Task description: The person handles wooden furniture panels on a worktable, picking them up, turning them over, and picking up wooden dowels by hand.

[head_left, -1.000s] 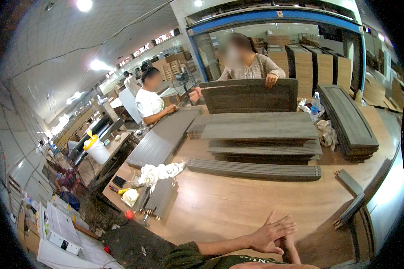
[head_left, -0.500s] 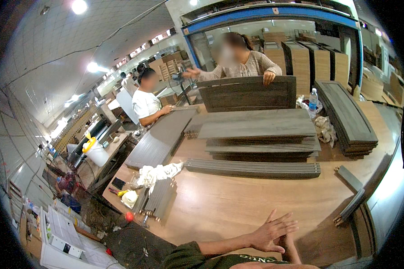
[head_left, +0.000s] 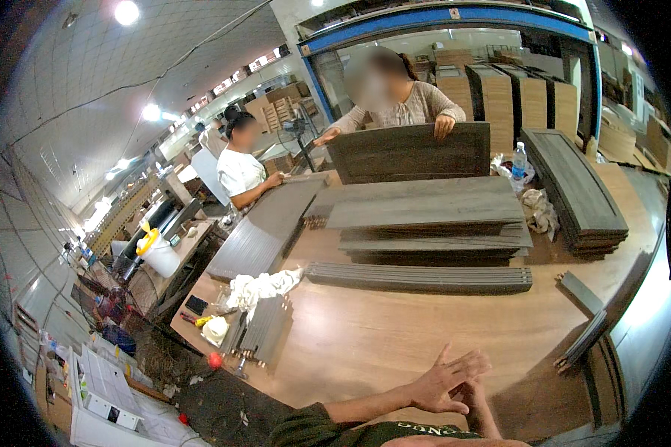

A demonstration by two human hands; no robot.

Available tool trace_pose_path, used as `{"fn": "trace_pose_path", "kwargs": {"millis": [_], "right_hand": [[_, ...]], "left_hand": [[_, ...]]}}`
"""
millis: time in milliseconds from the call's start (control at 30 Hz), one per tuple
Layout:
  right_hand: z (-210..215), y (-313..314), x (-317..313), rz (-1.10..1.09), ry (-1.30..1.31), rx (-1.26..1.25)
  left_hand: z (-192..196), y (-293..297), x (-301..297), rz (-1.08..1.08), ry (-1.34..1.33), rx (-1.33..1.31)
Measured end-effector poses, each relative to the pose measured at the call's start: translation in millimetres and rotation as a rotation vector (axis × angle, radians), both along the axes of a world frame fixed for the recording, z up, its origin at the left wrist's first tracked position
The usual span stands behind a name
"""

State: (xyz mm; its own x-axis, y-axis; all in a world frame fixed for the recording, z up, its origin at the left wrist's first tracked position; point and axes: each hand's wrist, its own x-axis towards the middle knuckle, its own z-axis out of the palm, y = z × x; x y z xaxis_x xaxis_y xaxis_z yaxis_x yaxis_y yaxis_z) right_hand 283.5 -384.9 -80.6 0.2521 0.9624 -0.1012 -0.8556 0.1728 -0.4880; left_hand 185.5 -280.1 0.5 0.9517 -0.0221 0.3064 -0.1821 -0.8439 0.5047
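Slim, dark-grey wooden strips point(head_left: 583, 340) lie at the right edge of the flat brown wooden bench point(head_left: 395, 328); an elbow might knock them off. At its near edge, the left hand point(head_left: 435, 387), fingers outstretched and empty, crosses the right hand point(head_left: 470, 394), whose grip I cannot tell. Near its far edge, the upright dark rectangular panel point(head_left: 414, 155) might topple if released.

Pale capital letters point(head_left: 425, 430) are running across the wearer's dark green T-shirt point(head_left: 303, 427), a small white sign point(head_left: 454, 13) is sitting on the blue beam point(head_left: 384, 34), and a blue label point(head_left: 517, 172), too small to read, is wrapping the clear plastic bottle point(head_left: 520, 154).
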Motion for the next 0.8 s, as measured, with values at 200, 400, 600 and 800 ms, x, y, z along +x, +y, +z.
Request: {"fn": "trace_pose_path", "kwargs": {"millis": [200, 400, 600, 800], "right_hand": [[5, -1, -1, -0.011, -0.02, -0.056], [21, 3, 1, 0.004, -0.075, -0.156], [-3, 7, 39, -0.154, -0.169, -0.142], [-34, 31, 120, -0.532, -0.326, -0.437]], "left_hand": [[0, -8, 2, -0.015, -0.013, 0.006], [-22, 11, 7, -0.03, 0.068, -0.17], [-48, 110, -36, 0.473, -0.009, -0.151], [-72, 241, -44, 0.91, 0.109, -0.113]]}}
